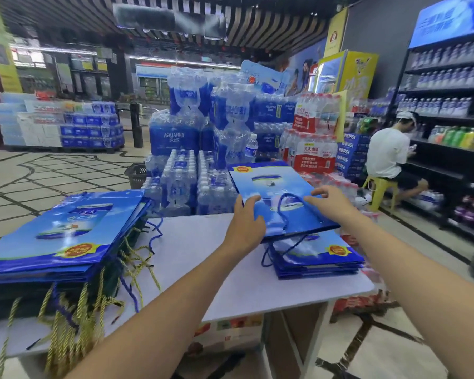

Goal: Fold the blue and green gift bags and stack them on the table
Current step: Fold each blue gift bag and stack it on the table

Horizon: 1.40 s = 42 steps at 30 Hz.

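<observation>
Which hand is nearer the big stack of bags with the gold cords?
Left. The left hand grips the near-left edge of the blue bag, on the side toward the big stack. The right hand is on the bag's far side.

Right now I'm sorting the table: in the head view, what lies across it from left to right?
Big pile of bags → left hand → bag being held → right hand; the small stack lies underneath the held bag.

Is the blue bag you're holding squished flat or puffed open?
Flat. The blue gift bag looks like one thin sheet between the left hand and right hand, above the small stack of bags.
</observation>
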Available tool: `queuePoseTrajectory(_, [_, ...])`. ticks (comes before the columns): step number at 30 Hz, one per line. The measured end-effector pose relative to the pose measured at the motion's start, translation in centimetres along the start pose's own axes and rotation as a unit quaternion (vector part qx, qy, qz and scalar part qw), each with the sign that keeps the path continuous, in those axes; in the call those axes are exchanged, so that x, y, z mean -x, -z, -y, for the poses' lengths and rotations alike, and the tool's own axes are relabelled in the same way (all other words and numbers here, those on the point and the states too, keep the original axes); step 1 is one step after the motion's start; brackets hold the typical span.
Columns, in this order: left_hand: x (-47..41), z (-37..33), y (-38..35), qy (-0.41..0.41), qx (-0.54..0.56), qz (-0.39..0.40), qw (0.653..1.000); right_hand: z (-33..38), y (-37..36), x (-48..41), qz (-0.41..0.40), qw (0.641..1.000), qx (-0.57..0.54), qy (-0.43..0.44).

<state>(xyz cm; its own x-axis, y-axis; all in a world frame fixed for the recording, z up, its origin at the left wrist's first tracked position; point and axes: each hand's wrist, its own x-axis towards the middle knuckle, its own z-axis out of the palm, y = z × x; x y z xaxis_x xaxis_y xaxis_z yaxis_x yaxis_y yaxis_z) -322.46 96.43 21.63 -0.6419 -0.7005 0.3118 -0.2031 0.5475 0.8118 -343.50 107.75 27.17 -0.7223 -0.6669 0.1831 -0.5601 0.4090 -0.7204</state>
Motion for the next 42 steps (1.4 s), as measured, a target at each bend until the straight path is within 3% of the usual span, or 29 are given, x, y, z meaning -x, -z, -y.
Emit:
queuePoseTrajectory(5, [-1.0,-0.2,-5.1,0.015,-0.03,0.05,0.998,-5.4,1.1,-0.3,0.013,0.992,0.123,-0.018])
queuePoseTrajectory(11, [-0.9,1.3,-8.2,0.044,-0.07,0.113,0.99,-10.1,-0.3,0.5,0.042,0.98,0.19,-0.05])
queuePoseTrajectory(18, [-0.5,3.0,-9.4,0.062,-0.11,0.131,0.983,-11.7,-0.9,1.1,0.071,0.96,0.265,-0.047])
queuePoseTrajectory(22, [-1.1,3.1,-8.5,0.05,-0.131,0.12,0.983,-10.0,-1.1,1.4,0.028,0.953,0.303,-0.018])
queuePoseTrajectory(25, [-1.4,2.8,-5.9,0.012,-0.185,0.093,0.978,-7.3,-2.3,1.5,-0.001,0.952,0.303,0.049])
queuePoseTrajectory(29, [-1.7,2.8,-0.2,-0.044,-0.315,0.058,0.946,-2.8,-6.4,2.4,-0.002,0.953,0.274,0.127])
queuePoseTrajectory(34, [-1.9,3.2,8.4,-0.066,-0.395,0.015,0.916,1.7,-12.1,4.5,0.002,0.944,0.252,0.213])
queuePoseTrajectory(38, [-1.2,4.2,15.7,-0.021,-0.463,-0.014,0.886,2.9,-16.6,6.3,0.031,0.945,0.212,0.246])
queuePoseTrajectory(42, [1.6,6.3,22.2,0.144,-0.487,0.018,0.861,3.0,-20.6,8.4,0.077,0.944,0.208,0.246])
